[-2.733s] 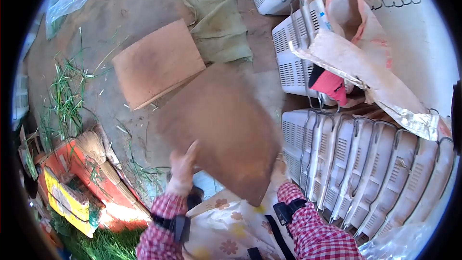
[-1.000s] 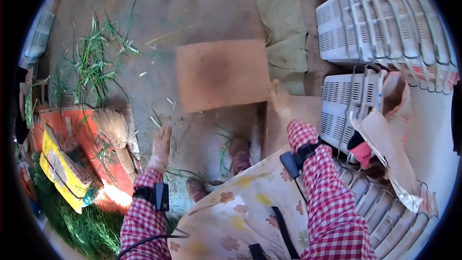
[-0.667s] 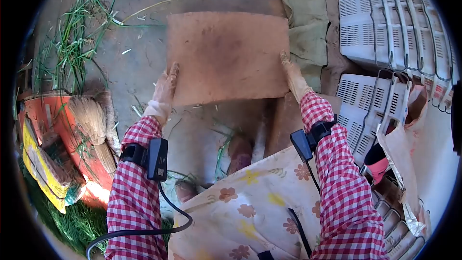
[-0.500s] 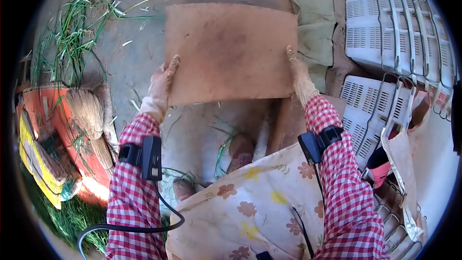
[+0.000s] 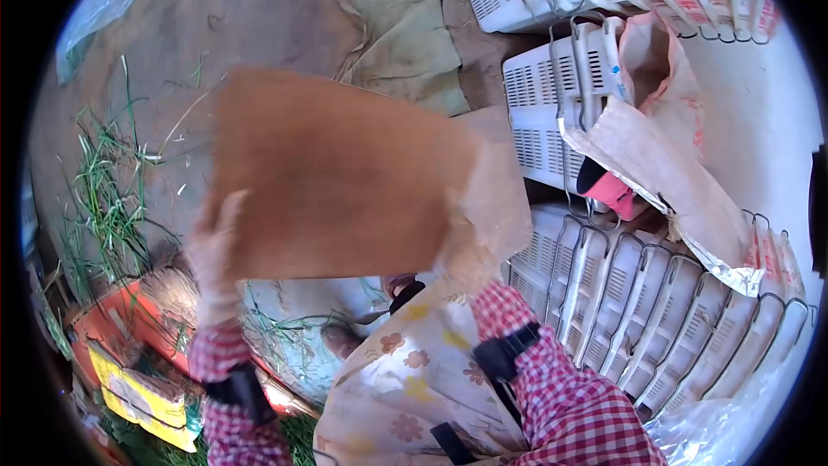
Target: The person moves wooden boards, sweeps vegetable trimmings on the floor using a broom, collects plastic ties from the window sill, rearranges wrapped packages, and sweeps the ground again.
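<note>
A flat, rectangular brown board (image 5: 336, 181), blurred by motion, is held out in front of me. At its left edge my left hand (image 5: 216, 259), in a pale glove, is closed with the thumb on the upper face. Gripping the lower right edge is my right hand (image 5: 470, 255), also gloved and smeared by motion. The fingers of both hands under the board are hidden. Below the board lies the flowered apron (image 5: 414, 354) on my lap.
White slatted crates (image 5: 552, 78) with wire handles line the right side, with a torn paper sack (image 5: 664, 164) on them. Cut green stalks (image 5: 112, 190) litter the floor at left. A straw broom (image 5: 168, 293) rests near an orange-red container (image 5: 129, 311). Green cloth (image 5: 405, 34) lies ahead.
The view has turned right, bringing more crates into sight. The board, still in both hands, is now lower, further left in view and tilted.
</note>
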The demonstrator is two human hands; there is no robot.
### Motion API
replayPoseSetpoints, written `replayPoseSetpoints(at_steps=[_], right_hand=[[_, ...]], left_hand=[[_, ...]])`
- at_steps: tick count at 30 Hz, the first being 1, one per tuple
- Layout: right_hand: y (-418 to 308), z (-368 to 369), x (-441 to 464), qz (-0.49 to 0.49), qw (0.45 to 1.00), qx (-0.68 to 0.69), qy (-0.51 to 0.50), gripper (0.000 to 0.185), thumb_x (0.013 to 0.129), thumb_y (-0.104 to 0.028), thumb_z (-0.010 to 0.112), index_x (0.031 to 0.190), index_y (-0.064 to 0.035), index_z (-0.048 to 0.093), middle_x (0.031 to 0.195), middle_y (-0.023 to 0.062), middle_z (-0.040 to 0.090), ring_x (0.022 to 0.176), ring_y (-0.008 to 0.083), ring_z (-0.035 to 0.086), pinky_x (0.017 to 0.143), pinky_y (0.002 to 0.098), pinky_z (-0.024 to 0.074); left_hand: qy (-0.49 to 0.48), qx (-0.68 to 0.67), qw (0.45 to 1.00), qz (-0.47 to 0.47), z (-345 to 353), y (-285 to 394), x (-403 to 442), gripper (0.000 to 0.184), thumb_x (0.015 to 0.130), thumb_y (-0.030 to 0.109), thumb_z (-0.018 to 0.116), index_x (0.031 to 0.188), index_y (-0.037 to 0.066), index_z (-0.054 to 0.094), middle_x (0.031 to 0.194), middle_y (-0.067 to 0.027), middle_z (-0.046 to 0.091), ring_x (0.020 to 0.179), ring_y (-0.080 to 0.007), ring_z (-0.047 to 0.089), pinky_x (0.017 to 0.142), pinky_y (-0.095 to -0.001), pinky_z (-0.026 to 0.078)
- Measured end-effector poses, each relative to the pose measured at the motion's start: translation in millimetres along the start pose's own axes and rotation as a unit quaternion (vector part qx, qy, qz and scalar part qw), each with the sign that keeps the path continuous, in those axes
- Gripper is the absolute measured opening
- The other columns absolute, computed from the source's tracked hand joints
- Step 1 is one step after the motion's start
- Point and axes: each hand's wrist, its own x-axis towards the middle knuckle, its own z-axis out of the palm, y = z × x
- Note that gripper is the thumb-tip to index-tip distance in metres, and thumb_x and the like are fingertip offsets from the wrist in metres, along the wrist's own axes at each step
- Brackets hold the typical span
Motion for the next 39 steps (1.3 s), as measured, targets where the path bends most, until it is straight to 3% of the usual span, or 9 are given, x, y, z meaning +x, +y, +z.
replayPoseSetpoints(at_steps=[4,8,9,18,22,24,30,36,39], right_hand=[[-14,-97,-44,0.026,0.977,0.176,0.117,0.057,0.089,-0.044,0.033,0.13,-0.0049,0.03,0.131,0.01,0.036,0.119,0.0262,0.035,0.101,0.035,0.028],[-5,-157,-65,0.116,0.942,0.226,0.218,0.066,0.085,-0.055,0.03,0.13,-0.0067,0.031,0.132,0.0114,0.035,0.119,0.0272,0.036,0.1,0.04,0.0277],[3,-170,-68,0.128,0.937,0.227,0.231,0.065,0.085,-0.055,0.031,0.129,-0.0069,0.032,0.132,0.0114,0.035,0.119,0.027,0.036,0.099,0.04,0.0285],[40,-256,-88,0.352,0.914,0.073,0.189,0.063,0.083,-0.056,0.035,0.124,-0.0082,0.039,0.129,0.0114,0.039,0.115,0.0251,0.041,0.094,0.0398,0.0356],[-3,-282,-104,0.243,0.897,-0.304,0.209,0.045,0.085,-0.038,0.047,0.118,-0.0075,0.043,0.119,0.0105,0.047,0.103,0.0205,0.049,0.084,0.0349,0.041],[-37,-229,-90,0.021,0.904,-0.418,0.082,0.039,0.088,-0.026,0.044,0.122,-0.0061,0.041,0.114,0.0095,0.049,0.102,0.019,0.049,0.087,0.0338,0.0384],[-62,-25,-76,0.049,0.859,-0.482,-0.165,0.047,0.089,-0.03,0.045,0.127,-0.0034,0.036,0.119,0.0106,0.047,0.101,0.0186,0.05,0.087,0.0305,0.0385],[12,35,-108,0.113,0.771,-0.512,-0.363,0.034,0.089,-0.013,0.046,0.12,0.0012,0.043,0.115,0.0094,0.049,0.097,0.0155,0.052,0.083,0.0261,0.044],[40,51,-114,0.101,0.746,-0.547,-0.366,0.033,0.089,-0.011,0.046,0.119,0.0023,0.043,0.116,0.0102,0.049,0.099,0.0162,0.052,0.085,0.0263,0.0442]], left_hand=[[-0.231,-0.023,0.97,0.068,130,57,-30,0.034,0.078,0.027,0.064,0.099,0.001,0.058,0.082,-0.0022,0.061,0.073,-0.0101,0.053,0.064,-0.0226,0.044],[-0.299,0.145,0.932,0.142,238,69,-45,0.046,0.069,0.039,0.066,0.09,-0.002,0.061,0.084,-0.0177,0.062,0.084,-0.0287,0.059,0.073,-0.0347,0.045],[-0.383,0.172,0.897,0.142,260,71,-42,0.064,0.069,0.043,0.065,0.113,-0.001,0.047,0.102,-0.0197,0.056,0.097,-0.0333,0.053,0.083,-0.0371,0.042],[-0.282,0.175,0.861,0.386,277,-17,-86,0.063,0.077,0.035,0.054,0.124,-0.002,0.034,0.118,-0.0223,0.045,0.108,-0.0354,0.044,0.093,-0.0419,0.034],[-0.272,0.039,0.931,0.239,154,-71,-119,0.047,0.078,0.03,0.053,0.112,-0.002,0.049,0.108,-0.0198,0.054,0.102,-0.0322,0.05,0.09,-0.0375,0.038],[-0.314,0.008,0.949,-0.031,94,-115,-128,0.042,0.079,0.031,0.051,0.107,0.0,0.053,0.108,-0.0186,0.054,0.102,-0.0304,0.051,0.088,-0.0358,0.04],[-0.127,0.158,0.88,-0.429,-27,-310,-235,0.04,0.079,0.036,0.044,0.092,0.002,0.058,0.094,-0.0199,0.058,0.093,-0.0344,0.054,0.081,-0.0401,0.043],[-0.237,0.399,0.795,-0.392,-85,-431,-316,0.031,0.082,0.028,0.042,0.091,0.005,0.062,0.09,-0.02,0.06,0.081,-0.031,0.06,0.067,-0.0418,0.049],[0.078,0.203,0.816,-0.535,-113,-509,-321,0.04,0.076,0.032,0.053,0.105,0.004,0.054,0.096,-0.0187,0.06,0.086,-0.0338,0.058,0.075,-0.041,0.047]])
